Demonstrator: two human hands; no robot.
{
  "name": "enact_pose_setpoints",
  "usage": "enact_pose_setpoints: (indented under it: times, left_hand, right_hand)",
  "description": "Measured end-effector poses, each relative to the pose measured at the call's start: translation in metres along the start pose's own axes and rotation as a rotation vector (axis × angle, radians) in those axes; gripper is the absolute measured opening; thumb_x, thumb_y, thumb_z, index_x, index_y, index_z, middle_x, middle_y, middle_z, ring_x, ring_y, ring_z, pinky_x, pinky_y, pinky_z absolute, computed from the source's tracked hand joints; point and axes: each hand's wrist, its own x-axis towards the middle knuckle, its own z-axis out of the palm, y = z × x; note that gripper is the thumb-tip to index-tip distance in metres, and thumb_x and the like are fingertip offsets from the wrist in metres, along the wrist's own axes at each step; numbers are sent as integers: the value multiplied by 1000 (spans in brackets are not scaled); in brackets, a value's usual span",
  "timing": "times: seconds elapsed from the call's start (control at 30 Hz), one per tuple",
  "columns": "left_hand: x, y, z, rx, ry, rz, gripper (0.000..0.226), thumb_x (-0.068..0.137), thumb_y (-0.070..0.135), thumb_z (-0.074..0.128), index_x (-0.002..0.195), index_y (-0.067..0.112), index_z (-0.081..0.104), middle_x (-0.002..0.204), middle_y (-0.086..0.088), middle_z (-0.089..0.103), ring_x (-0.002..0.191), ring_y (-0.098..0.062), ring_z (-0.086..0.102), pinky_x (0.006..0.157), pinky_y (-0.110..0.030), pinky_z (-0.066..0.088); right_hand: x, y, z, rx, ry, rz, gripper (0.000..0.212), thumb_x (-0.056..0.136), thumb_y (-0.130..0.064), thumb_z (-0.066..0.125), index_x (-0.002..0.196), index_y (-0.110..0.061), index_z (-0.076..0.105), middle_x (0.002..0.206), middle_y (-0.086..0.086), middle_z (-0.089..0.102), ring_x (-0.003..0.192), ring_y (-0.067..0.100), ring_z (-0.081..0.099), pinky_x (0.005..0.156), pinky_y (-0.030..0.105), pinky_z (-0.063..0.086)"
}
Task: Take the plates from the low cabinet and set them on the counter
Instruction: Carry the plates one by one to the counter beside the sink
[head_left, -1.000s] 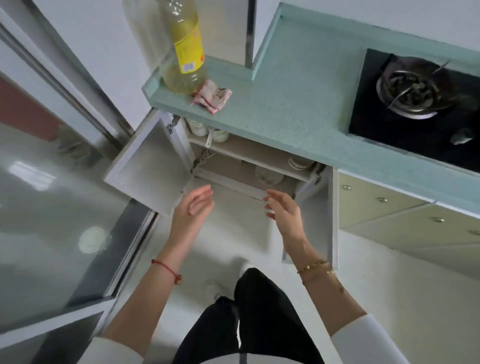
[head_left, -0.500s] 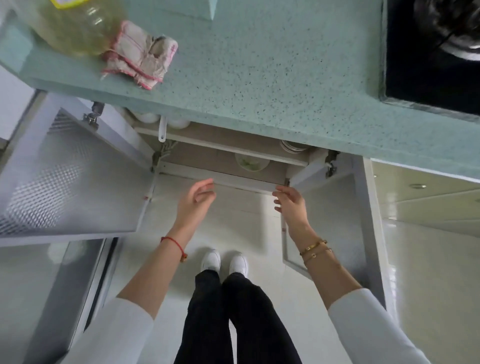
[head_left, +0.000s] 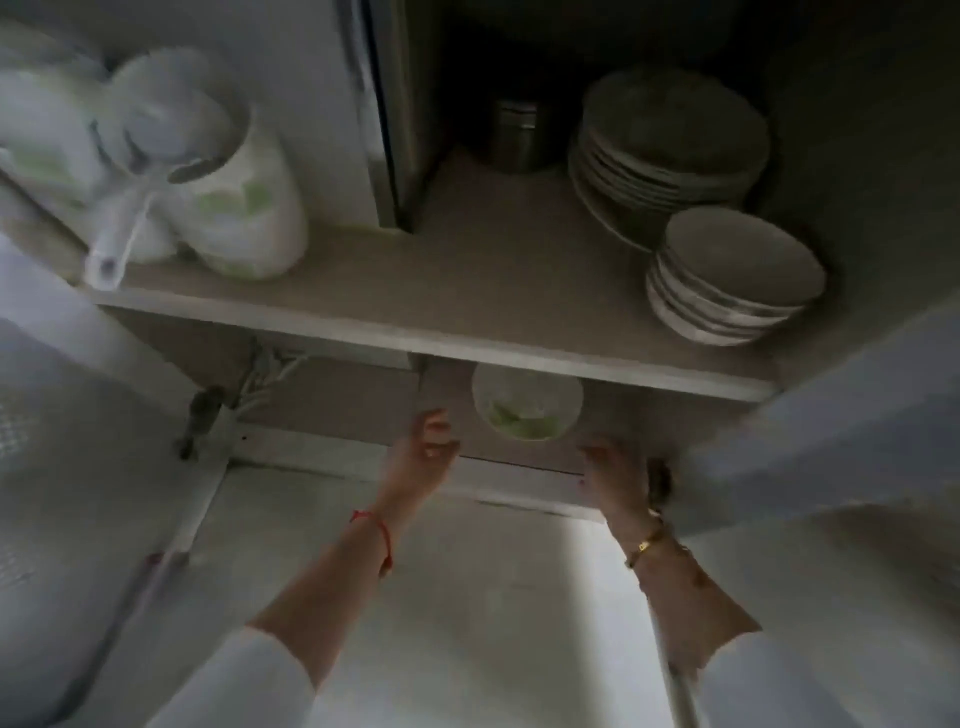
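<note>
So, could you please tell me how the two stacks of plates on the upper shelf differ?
The rear stack holds wider plates and stands taller; the front stack holds smaller plates and is shorter. The rear stack sits deeper in shadow, the front stack nearer the shelf edge. Both look pale and round.

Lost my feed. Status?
Left hand, right hand empty at lower shelf. Plate stacks untouched on upper shelf. Nothing blocking them.

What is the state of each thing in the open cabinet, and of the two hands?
Large plates: stacked on the upper shelf, untouched.
Small plates: stacked in front of them, untouched.
Bowl: upright on the lower level, not held.
White jug: on the shelf, left side; blurred.
Metal can: standing at the back.
Left hand: empty, near the bowl.
Right hand: empty, at the cabinet edge.
</note>
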Motion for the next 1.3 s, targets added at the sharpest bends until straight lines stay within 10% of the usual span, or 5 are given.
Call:
enact_pose_setpoints:
  times: [0.27, 0.53, 0.97, 1.3]
  left_hand:
    - [126, -53, 55, 37, 28, 105, 68, 88, 14, 72, 147, 7, 38, 139, -15, 55, 103, -22, 59, 93, -33, 51]
    - [180, -53, 76, 338, -19, 169, 65, 92, 19, 66, 147, 0, 40, 154, -19, 43, 144, -31, 38, 116, -35, 34]
    - [203, -64, 81, 288, 15, 305, 59, 71, -2, 75, 128, 13, 65, 120, -12, 72, 115, -28, 64, 83, -26, 48]
    - [151, -87, 45, 78, 85, 265, 51, 55, 1, 69, 105, 8, 70, 93, -14, 71, 96, -37, 69, 74, -40, 55]
  right_hand:
    - [113, 49, 38, -355, 80, -228, 32, 99, -10, 48, 121, 10, 58, 130, 26, 59, 122, 37, 54, 101, 36, 39]
    - [173, 60, 49, -270, 158, -200, 36, 95, -17, 55, 124, 5, 59, 125, 24, 63, 116, 37, 59, 90, 33, 45]
    - [198, 65, 61, -325, 160, -223, 48, 83, -9, 64, 130, -1, 55, 134, 20, 57, 120, 35, 58, 100, 39, 47]
    - [146, 73, 82, 80, 220, -251, 24, 80, 7, 58, 103, -2, 54, 92, 11, 64, 86, 24, 56, 62, 24, 41]
